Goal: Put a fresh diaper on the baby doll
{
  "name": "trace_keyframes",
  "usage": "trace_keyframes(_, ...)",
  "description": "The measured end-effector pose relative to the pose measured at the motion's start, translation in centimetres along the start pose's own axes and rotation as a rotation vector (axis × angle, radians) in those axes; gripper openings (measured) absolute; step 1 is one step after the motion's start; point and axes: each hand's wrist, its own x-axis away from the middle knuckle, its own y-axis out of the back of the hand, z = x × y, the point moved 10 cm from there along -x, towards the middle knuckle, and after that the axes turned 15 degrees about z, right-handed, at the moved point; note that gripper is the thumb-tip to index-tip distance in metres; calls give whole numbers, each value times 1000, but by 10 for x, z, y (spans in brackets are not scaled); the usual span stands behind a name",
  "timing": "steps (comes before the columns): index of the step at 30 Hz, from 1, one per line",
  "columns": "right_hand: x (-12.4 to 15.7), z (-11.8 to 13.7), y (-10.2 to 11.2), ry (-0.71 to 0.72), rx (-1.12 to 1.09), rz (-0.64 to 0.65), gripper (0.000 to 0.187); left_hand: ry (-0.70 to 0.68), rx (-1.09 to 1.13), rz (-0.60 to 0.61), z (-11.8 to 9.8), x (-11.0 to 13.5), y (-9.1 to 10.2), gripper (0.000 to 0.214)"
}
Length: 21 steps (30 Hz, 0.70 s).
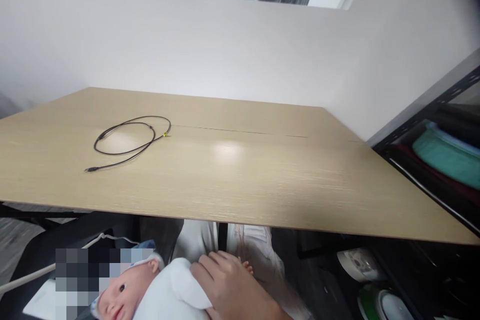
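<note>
A baby doll point(168, 287) in white clothes and a cap lies across the lap below the table's front edge, its head toward the left. My right hand point(228, 282) reaches in from the bottom and is closed around the doll's sleeved arm. The doll's small fingers stick out just past my knuckles. The lower part of the doll is cut off by the bottom of the view. My left hand does not show.
A thin black cable point(144, 147) lies in loose loops on the wooden table point(243, 180). Dark shelving point(405, 160) with a teal item point(446, 152) stands at the right. Beneath the table sit several round items. A black chair with a white cord is at lower left.
</note>
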Motion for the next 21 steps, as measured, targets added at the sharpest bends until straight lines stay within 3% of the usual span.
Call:
trace_keyframes(4, 15, 11, 22, 21, 83, -210, 16, -26, -36, 10, 0, 9, -2, 45)
trace_keyframes(7, 26, 16, 37, 17, 107, -368, 25, -29, -63, 16, -2, 11, -10, 38)
trace_keyframes(15, 58, 12, 69, 71, -105, -725, 30, -49, -203, -17, -14, 36, -41, 15)
trace_keyframes(18, 72, 4, 72, 41, -223, -766, 32, -57, -255, -50, -13, 25, -38, 26)
trace_keyframes(21, 91, -10, 72, -30, -418, -722, 51, -4, -316, -79, -6, -9, -16, 34)
